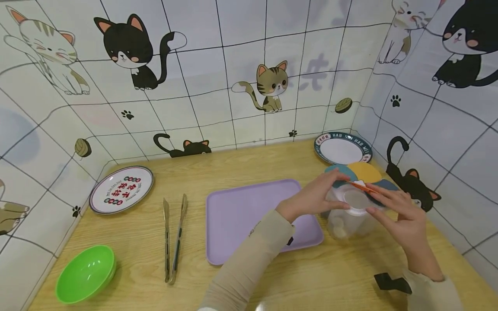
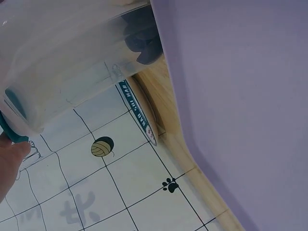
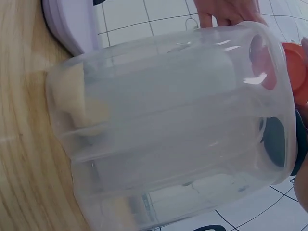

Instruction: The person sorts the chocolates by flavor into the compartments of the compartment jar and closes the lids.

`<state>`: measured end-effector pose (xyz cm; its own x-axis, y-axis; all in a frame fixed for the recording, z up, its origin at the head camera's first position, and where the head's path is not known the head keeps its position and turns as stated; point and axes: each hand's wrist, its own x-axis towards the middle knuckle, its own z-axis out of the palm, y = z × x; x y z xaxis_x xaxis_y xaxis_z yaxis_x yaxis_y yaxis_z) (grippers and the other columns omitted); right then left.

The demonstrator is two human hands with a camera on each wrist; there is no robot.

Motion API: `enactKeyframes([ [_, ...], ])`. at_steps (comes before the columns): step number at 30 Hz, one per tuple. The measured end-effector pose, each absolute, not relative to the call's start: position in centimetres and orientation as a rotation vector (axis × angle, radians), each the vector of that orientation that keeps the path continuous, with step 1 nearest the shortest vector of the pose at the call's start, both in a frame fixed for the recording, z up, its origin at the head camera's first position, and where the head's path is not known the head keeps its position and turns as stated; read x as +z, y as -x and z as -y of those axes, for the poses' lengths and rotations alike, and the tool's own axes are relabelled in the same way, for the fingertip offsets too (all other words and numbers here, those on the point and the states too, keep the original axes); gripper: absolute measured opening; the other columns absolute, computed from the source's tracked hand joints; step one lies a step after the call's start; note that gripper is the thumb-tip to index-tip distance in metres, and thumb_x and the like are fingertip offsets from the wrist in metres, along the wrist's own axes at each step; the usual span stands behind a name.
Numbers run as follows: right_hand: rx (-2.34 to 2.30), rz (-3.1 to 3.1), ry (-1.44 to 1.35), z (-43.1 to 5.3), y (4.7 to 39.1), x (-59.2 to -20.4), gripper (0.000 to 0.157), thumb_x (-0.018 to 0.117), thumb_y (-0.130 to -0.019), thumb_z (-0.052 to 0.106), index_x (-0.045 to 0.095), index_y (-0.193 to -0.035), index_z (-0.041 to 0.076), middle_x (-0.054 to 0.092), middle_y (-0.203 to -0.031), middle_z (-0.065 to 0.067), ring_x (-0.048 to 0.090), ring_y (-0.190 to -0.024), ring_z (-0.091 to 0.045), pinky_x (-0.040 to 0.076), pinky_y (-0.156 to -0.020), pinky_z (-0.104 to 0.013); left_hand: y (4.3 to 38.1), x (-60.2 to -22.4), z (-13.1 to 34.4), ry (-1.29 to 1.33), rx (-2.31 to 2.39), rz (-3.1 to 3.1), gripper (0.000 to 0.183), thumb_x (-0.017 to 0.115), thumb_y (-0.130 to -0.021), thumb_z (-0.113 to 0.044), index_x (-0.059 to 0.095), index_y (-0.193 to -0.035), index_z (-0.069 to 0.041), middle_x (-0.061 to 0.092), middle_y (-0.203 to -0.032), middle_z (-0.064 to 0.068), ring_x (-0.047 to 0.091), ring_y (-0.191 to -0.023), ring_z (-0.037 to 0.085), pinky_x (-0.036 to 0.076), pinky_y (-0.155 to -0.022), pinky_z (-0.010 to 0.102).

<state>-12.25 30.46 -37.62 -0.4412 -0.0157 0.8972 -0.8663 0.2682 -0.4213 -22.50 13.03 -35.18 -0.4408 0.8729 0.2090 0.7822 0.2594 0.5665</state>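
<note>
A translucent storage container with compartments and coloured flap lids stands at the right of the table. Its orange lid is tilted up, baring a round opening below. My right hand pinches this lid, fingers along its edge and thumb low by the rim. From the other side my left hand grips the container's top, fingers over the teal lid and thumb at the rim. Pale yellowish pieces lie at the bottom of one compartment; dark pieces show in another.
A purple tray lies left of the container, beneath my left forearm. Metal tongs, a green bowl and a patterned oval plate are farther left. Another plate sits behind the container, near the cat-print wall.
</note>
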Motion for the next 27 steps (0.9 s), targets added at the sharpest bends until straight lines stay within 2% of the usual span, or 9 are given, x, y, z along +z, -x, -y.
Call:
enactKeyframes([
  [4, 1.391, 1.63, -0.906, -30.7, 12.4, -37.7, 0.014, 0.07, -0.069, -0.005, 0.065, -0.074, -0.017, 0.063, -0.103, -0.023, 0.055, -0.093, -0.022, 0.026, -0.08, -0.023, 22.6, -35.3, -13.1, -1.607, 0.881, -2.371, 0.053, 0.06, -0.081, -0.038, 0.045, -0.127, -0.015, 0.039, -0.138, -0.003, 0.011, -0.138, 0.012, 0.009, -0.111, 0.022],
  [7, 1.402, 1.65, -0.889, -30.9, 12.3, -37.9, 0.006, 0.07, -0.069, -0.007, 0.066, -0.065, -0.01, 0.063, -0.102, -0.023, 0.056, -0.093, -0.022, 0.025, -0.081, -0.024, 22.7, -35.4, -13.1, -1.641, 0.876, -2.353, 0.051, 0.061, -0.081, -0.038, 0.048, -0.125, -0.016, 0.038, -0.14, -0.003, 0.01, -0.138, 0.012, 0.007, -0.111, 0.022],
  [11, 1.398, 1.712, -0.8, -31.2, 12.3, -38.3, 0.019, 0.068, -0.069, -0.01, 0.058, -0.055, -0.002, 0.065, -0.101, -0.02, 0.055, -0.092, -0.019, 0.025, -0.08, -0.022, 22.6, -35.6, -13.0, -1.583, 0.911, -2.333, 0.055, 0.062, -0.079, -0.043, 0.048, -0.126, -0.019, 0.034, -0.141, -0.008, 0.005, -0.138, 0.008, 0.008, -0.112, 0.025],
  [15, 1.285, 1.828, -0.621, -31.3, 12.3, -38.7, 0.03, 0.07, -0.069, -0.007, 0.049, -0.051, 0.007, 0.068, -0.097, -0.011, 0.055, -0.097, -0.015, 0.026, -0.081, -0.021, 22.5, -35.5, -12.9, -1.541, 0.937, -2.344, 0.048, 0.057, -0.082, -0.045, 0.051, -0.123, -0.021, 0.034, -0.141, -0.011, 0.005, -0.138, 0.005, 0.008, -0.112, 0.026],
  [18, 1.234, 1.876, -0.541, -31.3, 12.3, -38.9, 0.03, 0.072, -0.067, -0.004, 0.048, -0.053, 0.007, 0.069, -0.095, -0.005, 0.055, -0.1, -0.013, 0.025, -0.079, -0.02, 22.5, -35.5, -13.0, -1.553, 0.944, -2.357, 0.043, 0.054, -0.085, -0.043, 0.053, -0.121, -0.02, 0.037, -0.14, -0.008, 0.007, -0.138, 0.008, 0.008, -0.112, 0.028],
  [22, 1.341, 1.829, -0.618, -31.3, 12.5, -39.0, 0.018, 0.071, -0.066, -0.008, 0.053, -0.067, -0.008, 0.068, -0.096, -0.01, 0.056, -0.1, -0.016, 0.031, -0.083, -0.014, 22.3, -35.6, -12.9, -1.57, 0.95, -2.368, 0.041, 0.053, -0.086, -0.042, 0.054, -0.12, -0.018, 0.038, -0.139, -0.006, 0.009, -0.138, 0.01, 0.008, -0.112, 0.033],
  [25, 1.41, 1.797, -0.675, -31.2, 12.6, -39.0, 0.023, 0.07, -0.066, -0.011, 0.052, -0.079, -0.017, 0.066, -0.098, -0.015, 0.056, -0.101, -0.019, 0.036, -0.088, -0.017, 22.2, -35.8, -12.9, -1.58, 0.956, -2.4, 0.041, 0.054, -0.085, -0.042, 0.055, -0.118, -0.017, 0.039, -0.139, -0.006, 0.011, -0.138, 0.01, 0.01, -0.112, 0.036],
  [27, 1.345, 1.826, -0.651, -31.2, 12.5, -38.9, 0.023, 0.072, -0.067, -0.006, 0.055, -0.08, -0.015, 0.067, -0.098, -0.012, 0.056, -0.101, -0.016, 0.034, -0.089, -0.016, 22.1, -36.0, -12.9, -1.59, 0.954, -2.426, 0.041, 0.054, -0.085, -0.042, 0.055, -0.117, -0.017, 0.039, -0.139, -0.005, 0.013, -0.138, 0.011, 0.011, -0.112, 0.037],
])
